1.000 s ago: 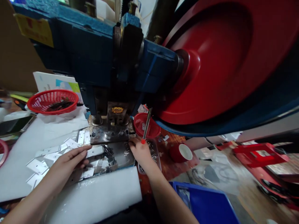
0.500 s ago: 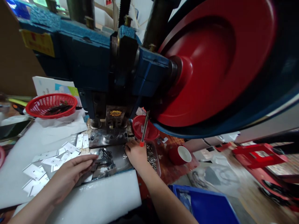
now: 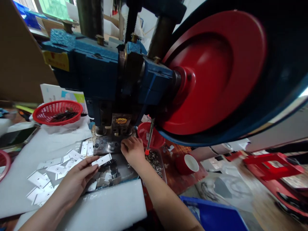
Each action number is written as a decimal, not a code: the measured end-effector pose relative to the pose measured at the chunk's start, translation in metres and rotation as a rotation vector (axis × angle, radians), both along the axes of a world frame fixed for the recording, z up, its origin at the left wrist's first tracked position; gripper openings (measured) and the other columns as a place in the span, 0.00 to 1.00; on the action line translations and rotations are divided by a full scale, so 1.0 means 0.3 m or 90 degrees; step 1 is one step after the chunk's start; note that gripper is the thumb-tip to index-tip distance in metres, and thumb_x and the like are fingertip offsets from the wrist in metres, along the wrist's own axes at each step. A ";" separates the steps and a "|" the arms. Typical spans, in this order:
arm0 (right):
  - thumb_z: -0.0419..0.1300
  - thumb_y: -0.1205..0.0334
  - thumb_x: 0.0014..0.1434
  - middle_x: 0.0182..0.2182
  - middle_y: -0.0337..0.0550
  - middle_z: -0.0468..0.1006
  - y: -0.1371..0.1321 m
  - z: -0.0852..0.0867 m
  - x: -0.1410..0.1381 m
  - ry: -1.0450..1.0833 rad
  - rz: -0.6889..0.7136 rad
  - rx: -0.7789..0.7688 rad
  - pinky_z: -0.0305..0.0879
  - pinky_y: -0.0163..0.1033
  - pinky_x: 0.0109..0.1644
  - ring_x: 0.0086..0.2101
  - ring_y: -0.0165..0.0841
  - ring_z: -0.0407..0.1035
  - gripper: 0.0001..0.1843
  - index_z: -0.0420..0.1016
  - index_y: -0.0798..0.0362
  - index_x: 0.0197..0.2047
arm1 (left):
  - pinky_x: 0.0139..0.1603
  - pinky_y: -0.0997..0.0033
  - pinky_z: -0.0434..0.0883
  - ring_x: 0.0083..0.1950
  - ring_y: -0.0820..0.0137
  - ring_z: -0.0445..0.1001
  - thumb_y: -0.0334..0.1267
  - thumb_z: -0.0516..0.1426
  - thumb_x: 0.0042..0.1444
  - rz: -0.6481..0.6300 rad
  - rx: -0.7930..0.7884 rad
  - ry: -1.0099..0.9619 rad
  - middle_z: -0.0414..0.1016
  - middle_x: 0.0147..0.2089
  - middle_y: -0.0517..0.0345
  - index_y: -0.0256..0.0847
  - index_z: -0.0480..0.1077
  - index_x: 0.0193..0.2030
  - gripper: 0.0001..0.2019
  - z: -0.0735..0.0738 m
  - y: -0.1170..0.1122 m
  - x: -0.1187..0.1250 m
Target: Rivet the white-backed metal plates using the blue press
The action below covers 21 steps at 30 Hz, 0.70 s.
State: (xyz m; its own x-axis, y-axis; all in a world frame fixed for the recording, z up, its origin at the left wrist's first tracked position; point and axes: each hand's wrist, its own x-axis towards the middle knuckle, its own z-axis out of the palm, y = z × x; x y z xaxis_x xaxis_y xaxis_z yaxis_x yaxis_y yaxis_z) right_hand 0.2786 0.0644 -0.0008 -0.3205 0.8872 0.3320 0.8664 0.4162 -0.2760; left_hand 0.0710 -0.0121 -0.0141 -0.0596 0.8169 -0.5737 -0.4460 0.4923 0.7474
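Observation:
My left hand [image 3: 80,173] pinches one end of a flat white metal plate [image 3: 103,159] with small holes, held over the press bed. My right hand [image 3: 133,151] reaches to the die [image 3: 106,146] under the blue press head [image 3: 96,73]. Its fingers are curled near the die's right side, and whatever they hold, if anything, is hidden. Below the hands a dark shiny sheet [image 3: 126,170] carries a few dark metal parts. Several similar white plates [image 3: 39,179] lie in a loose heap left of my left hand.
A red flywheel [image 3: 204,80] fills the upper right. Red baskets [image 3: 57,112] stand at left and behind the lever rod [image 3: 150,136]. A tub of small metal parts [image 3: 155,163], a red cup [image 3: 187,164] and a blue bin [image 3: 214,215] are on the right. White foam [image 3: 115,205] lies in front.
My left hand now holds a white plate out over the bed. My right hand has moved left and away from me, from beside the parts tub to the die. The camera view has shifted slightly.

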 end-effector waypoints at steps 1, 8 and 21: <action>0.55 0.62 0.61 0.32 0.40 0.75 0.018 0.010 -0.017 -0.021 0.020 0.006 0.54 0.40 0.43 0.36 0.34 0.66 0.08 0.76 0.48 0.38 | 0.41 0.84 0.74 0.38 0.75 0.77 0.29 0.65 0.44 -0.004 0.008 -0.003 0.78 0.41 0.58 0.43 0.74 0.45 0.18 -0.001 0.001 0.000; 0.56 0.63 0.60 0.35 0.43 0.74 0.059 0.045 -0.030 -0.119 0.083 -0.001 0.55 0.45 0.43 0.39 0.39 0.65 0.13 0.76 0.41 0.46 | 0.43 0.81 0.74 0.38 0.74 0.77 0.31 0.65 0.44 0.015 0.037 -0.027 0.78 0.44 0.56 0.41 0.75 0.43 0.17 0.018 0.006 -0.001; 0.57 0.64 0.60 0.38 0.40 0.78 -0.105 0.034 -0.058 0.223 0.182 -0.143 0.64 0.37 0.48 0.41 0.32 0.70 0.09 0.75 0.48 0.43 | 0.41 0.74 0.72 0.40 0.71 0.76 0.35 0.64 0.43 -0.025 0.097 0.007 0.77 0.43 0.58 0.43 0.71 0.47 0.21 0.054 0.007 0.049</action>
